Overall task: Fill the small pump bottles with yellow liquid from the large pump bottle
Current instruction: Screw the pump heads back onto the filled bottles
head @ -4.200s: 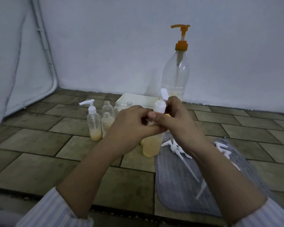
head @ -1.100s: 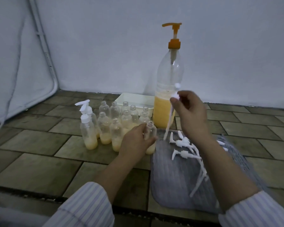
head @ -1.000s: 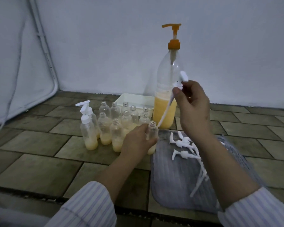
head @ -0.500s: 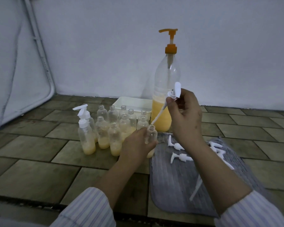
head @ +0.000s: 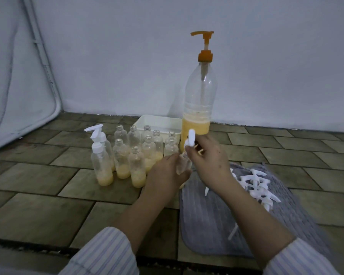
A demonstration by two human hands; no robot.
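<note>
Fingers (head: 174, 163) of our left hand (head: 165, 173) hold the small bottle (head: 184, 165), right of the filled cluster and near the large pump bottle (head: 199, 108). Our right hand (head: 209, 159) pinches the white pump head (head: 190, 140) over its mouth; we should keep the bottle upright, seat the pump squarely, then twist.

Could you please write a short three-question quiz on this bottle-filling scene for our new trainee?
1. True or false: the large pump bottle is full to its neck.
2. What does the right hand pinch?
3. The spare pump heads lie on: A) white tray, B) grey mat, C) bare tiles.

Key: 1. False, liquid fills only its lower part. 2. A white pump head, at the small bottle gripped by the left hand. 3. B.
</note>
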